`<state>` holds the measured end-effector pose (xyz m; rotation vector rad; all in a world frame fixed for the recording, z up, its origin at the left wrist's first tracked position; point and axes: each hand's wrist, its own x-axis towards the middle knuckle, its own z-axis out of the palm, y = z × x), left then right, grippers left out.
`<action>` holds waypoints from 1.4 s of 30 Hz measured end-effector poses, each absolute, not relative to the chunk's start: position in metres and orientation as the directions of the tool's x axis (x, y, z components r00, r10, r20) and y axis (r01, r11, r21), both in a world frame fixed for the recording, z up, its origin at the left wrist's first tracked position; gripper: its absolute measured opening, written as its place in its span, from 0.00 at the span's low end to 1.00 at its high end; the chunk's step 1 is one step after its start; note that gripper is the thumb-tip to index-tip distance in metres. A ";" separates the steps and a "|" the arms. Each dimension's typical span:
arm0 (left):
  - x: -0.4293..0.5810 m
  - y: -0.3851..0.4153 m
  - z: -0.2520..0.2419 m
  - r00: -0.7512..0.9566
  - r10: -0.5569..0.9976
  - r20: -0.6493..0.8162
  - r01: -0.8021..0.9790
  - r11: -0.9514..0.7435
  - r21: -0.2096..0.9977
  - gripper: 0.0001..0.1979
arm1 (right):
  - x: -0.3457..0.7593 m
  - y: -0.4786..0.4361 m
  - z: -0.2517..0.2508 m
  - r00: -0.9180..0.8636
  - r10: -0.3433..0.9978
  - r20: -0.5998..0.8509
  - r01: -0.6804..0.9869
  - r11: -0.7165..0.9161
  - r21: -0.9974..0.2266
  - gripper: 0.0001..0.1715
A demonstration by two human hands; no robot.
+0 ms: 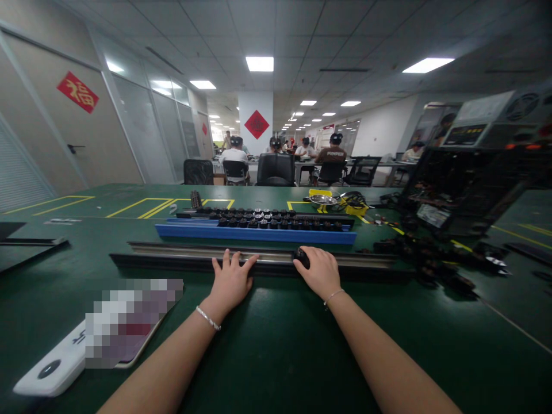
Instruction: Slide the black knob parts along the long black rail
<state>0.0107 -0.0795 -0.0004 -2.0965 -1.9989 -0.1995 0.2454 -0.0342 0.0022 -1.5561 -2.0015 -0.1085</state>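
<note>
A long black channel rail (164,257) with a pale metallic inner strip lies crosswise in front of me. My left hand (230,282) rests on its near edge, fingers spread and holding nothing. My right hand (321,273) closes around a small black part (301,257) set at the rail's channel, right of the middle. The fingers partly cover that part, so its exact kind does not show. Just beyond the rail lies a blue rail (254,232), with a row of small black parts (263,223) along it.
On the left lies a white device (54,371) beside a blurred-out flat object. Loose black parts (425,253) pile up at the right, before a dark open machine (457,190). A metal bowl (324,200) sits at the back. Several people sit at far desks.
</note>
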 end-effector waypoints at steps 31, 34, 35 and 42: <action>0.007 -0.077 -0.008 0.083 0.950 0.303 0.994 -0.058 -0.090 0.31 | 0.244 -0.038 0.013 -0.009 0.886 0.464 0.929 0.179 -0.323 0.14; 0.006 -0.076 -0.010 0.086 0.947 0.310 0.994 -0.061 -0.088 0.31 | 0.244 -0.038 0.013 -0.013 0.890 0.456 0.928 0.180 -0.325 0.14; 0.006 -0.076 -0.010 0.088 0.945 0.314 0.994 -0.063 -0.089 0.31 | 0.244 -0.038 0.013 -0.012 0.890 0.455 0.928 0.179 -0.327 0.14; 0.005 -0.075 -0.012 0.098 0.940 0.326 0.993 -0.071 -0.093 0.31 | 0.243 -0.039 0.012 0.023 0.886 0.462 0.931 0.150 -0.334 0.14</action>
